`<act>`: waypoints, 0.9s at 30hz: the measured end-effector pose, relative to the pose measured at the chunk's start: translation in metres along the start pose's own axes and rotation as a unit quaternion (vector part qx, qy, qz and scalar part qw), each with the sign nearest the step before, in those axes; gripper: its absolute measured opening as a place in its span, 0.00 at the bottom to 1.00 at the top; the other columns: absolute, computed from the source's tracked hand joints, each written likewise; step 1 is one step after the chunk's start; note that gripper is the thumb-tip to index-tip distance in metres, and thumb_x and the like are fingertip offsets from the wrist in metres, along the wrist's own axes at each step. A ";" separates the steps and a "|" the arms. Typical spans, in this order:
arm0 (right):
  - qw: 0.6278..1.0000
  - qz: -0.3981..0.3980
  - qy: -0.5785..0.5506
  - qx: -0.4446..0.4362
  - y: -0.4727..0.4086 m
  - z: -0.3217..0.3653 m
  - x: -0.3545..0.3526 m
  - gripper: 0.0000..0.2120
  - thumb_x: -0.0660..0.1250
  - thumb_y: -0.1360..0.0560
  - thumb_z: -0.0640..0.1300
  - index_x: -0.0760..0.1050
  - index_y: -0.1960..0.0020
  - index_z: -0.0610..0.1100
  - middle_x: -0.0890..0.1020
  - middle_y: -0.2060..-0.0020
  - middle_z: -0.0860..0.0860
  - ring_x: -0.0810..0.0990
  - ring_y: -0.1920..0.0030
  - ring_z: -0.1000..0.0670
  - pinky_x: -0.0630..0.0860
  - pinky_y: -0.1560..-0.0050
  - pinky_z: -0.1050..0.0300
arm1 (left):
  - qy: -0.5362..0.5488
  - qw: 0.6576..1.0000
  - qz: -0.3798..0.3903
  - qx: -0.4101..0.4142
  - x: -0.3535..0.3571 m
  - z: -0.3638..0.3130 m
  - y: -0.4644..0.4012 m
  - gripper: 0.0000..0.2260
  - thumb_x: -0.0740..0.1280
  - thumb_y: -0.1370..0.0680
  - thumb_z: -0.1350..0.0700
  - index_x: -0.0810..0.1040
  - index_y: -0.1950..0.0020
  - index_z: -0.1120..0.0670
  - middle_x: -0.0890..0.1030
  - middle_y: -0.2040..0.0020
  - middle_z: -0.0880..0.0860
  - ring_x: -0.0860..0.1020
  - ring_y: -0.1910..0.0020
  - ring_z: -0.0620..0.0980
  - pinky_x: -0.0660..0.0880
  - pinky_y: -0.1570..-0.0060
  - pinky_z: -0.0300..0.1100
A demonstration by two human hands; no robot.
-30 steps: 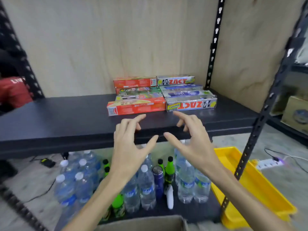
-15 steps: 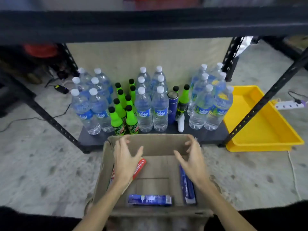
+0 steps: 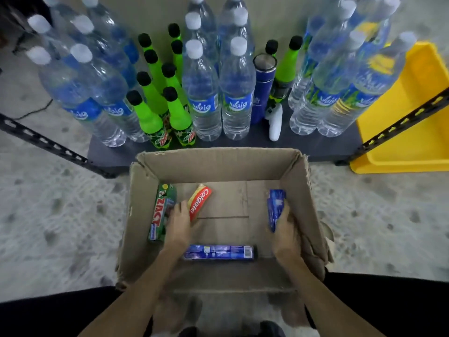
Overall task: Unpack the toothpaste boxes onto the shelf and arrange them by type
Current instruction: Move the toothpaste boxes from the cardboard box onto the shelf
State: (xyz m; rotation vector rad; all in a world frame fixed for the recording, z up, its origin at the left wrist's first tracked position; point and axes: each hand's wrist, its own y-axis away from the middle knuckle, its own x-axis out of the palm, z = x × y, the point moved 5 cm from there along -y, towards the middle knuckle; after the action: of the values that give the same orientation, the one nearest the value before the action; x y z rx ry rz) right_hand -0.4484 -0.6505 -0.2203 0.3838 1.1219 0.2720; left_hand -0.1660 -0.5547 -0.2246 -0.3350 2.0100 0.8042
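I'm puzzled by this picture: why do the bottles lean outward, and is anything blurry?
Head view: the wide-angle lens bends the water bottles outward near the edges; the left hand and right hand inside the cardboard box look slightly soft; lighting is dim and even.

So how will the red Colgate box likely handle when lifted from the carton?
The red Colgate box looks like thin, flat-sided card: probably light and stiff, unlikely to roll. Its glossy print may be slightly slippery. The left hand is already on it.

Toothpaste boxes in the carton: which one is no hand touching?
The blue box lying crosswise at the near wall; the left hand and right hand are on the others.
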 end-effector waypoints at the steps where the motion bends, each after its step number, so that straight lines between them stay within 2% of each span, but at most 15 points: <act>1: 1.000 0.007 -0.013 0.000 -0.004 -0.001 0.001 0.39 0.68 0.20 0.44 0.47 0.18 0.43 0.70 0.29 0.38 0.74 0.32 0.37 0.70 0.33 0.44 | -0.018 1.000 0.009 0.004 0.004 0.002 -0.003 0.31 0.74 0.25 0.46 0.65 0.29 0.56 0.73 0.34 0.60 0.75 0.36 0.60 0.73 0.39 0.57; 5: 0.998 -0.008 0.050 -0.027 -0.012 -0.006 0.009 0.41 0.68 0.23 0.35 0.48 0.18 0.44 0.71 0.31 0.36 0.76 0.35 0.37 0.73 0.34 0.44 | -0.053 0.998 0.012 0.008 0.011 0.009 -0.015 0.31 0.75 0.25 0.51 0.63 0.29 0.53 0.72 0.33 0.60 0.77 0.37 0.60 0.76 0.39 0.57; 8: 0.999 -0.013 -0.012 -0.034 -0.018 -0.012 0.016 0.44 0.71 0.26 0.33 0.51 0.18 0.44 0.69 0.27 0.38 0.73 0.30 0.39 0.69 0.28 0.43 | -0.080 0.996 0.031 0.005 0.015 0.015 -0.022 0.29 0.75 0.25 0.60 0.63 0.30 0.55 0.75 0.35 0.61 0.78 0.39 0.59 0.77 0.40 0.54; 10: 0.995 0.014 -0.097 -0.029 -0.022 -0.013 0.017 0.44 0.73 0.28 0.31 0.55 0.19 0.44 0.70 0.27 0.43 0.72 0.30 0.43 0.68 0.29 0.52 | -0.061 0.997 0.036 0.010 0.016 0.017 -0.024 0.29 0.75 0.26 0.61 0.64 0.30 0.54 0.75 0.35 0.60 0.77 0.38 0.58 0.77 0.39 0.54; 11: 0.991 0.036 -0.126 -0.031 -0.024 -0.012 0.017 0.44 0.74 0.29 0.30 0.56 0.19 0.44 0.72 0.30 0.45 0.73 0.33 0.46 0.68 0.34 0.59 | -0.039 0.998 0.037 0.015 0.016 0.017 -0.023 0.29 0.75 0.25 0.60 0.64 0.30 0.54 0.75 0.35 0.59 0.76 0.37 0.57 0.77 0.39 0.54; 12: 0.989 0.050 -0.133 -0.040 -0.025 -0.011 0.017 0.44 0.74 0.29 0.30 0.58 0.20 0.45 0.73 0.33 0.47 0.73 0.35 0.48 0.68 0.39 0.62 | -0.017 0.999 0.037 0.026 0.017 0.016 -0.022 0.29 0.75 0.25 0.58 0.64 0.29 0.53 0.75 0.34 0.57 0.76 0.37 0.56 0.77 0.39 0.55; 14: 0.992 0.052 -0.094 -0.073 -0.027 -0.009 0.018 0.46 0.76 0.30 0.32 0.58 0.20 0.49 0.75 0.36 0.49 0.73 0.36 0.48 0.71 0.39 0.57 | 0.010 0.998 0.042 0.055 0.019 0.016 -0.018 0.31 0.74 0.24 0.56 0.62 0.26 0.51 0.75 0.33 0.55 0.76 0.36 0.54 0.78 0.39 0.55; 17: 0.993 0.048 0.019 -0.102 -0.026 -0.009 0.024 0.49 0.78 0.30 0.43 0.53 0.18 0.49 0.70 0.31 0.45 0.68 0.32 0.43 0.69 0.31 0.45 | 0.025 0.996 0.039 0.073 0.025 0.018 -0.011 0.32 0.73 0.23 0.54 0.61 0.24 0.50 0.74 0.32 0.54 0.75 0.34 0.52 0.78 0.38 0.54; 19: 0.989 0.046 0.108 -0.091 -0.024 -0.011 0.032 0.54 0.78 0.30 0.49 0.45 0.17 0.48 0.68 0.29 0.43 0.68 0.32 0.42 0.68 0.29 0.45 | 0.035 0.997 0.031 0.069 0.029 0.019 -0.008 0.32 0.73 0.23 0.54 0.61 0.23 0.49 0.74 0.32 0.54 0.75 0.33 0.51 0.78 0.38 0.54; 21: 0.983 0.016 0.153 -0.097 -0.023 -0.013 0.036 0.56 0.78 0.30 0.47 0.40 0.18 0.50 0.74 0.33 0.43 0.71 0.36 0.43 0.71 0.33 0.46 | 0.020 0.997 0.022 0.067 0.030 0.017 -0.009 0.33 0.74 0.24 0.53 0.61 0.23 0.49 0.74 0.32 0.54 0.75 0.34 0.52 0.78 0.38 0.55; 24: 0.991 0.004 0.098 -0.096 -0.024 -0.015 0.034 0.53 0.78 0.31 0.41 0.45 0.21 0.55 0.78 0.39 0.43 0.74 0.40 0.43 0.76 0.38 0.45 | 0.000 0.997 0.022 0.071 0.028 0.012 -0.012 0.33 0.73 0.23 0.52 0.60 0.24 0.48 0.74 0.32 0.55 0.78 0.37 0.54 0.80 0.42 0.55; 27: 0.995 0.003 -0.023 -0.099 -0.020 -0.006 0.017 0.46 0.77 0.31 0.43 0.53 0.23 0.59 0.76 0.40 0.44 0.76 0.42 0.44 0.78 0.43 0.46 | 0.058 0.995 0.024 0.082 0.020 0.005 -0.010 0.29 0.72 0.22 0.53 0.63 0.25 0.49 0.76 0.32 0.55 0.78 0.37 0.54 0.79 0.42 0.53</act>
State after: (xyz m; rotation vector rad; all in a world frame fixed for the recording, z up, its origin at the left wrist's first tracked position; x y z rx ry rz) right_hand -0.4466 -0.6610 -0.2450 0.2162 1.0376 0.3748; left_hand -0.1679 -0.5575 -0.2470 -0.2450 2.1838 0.6556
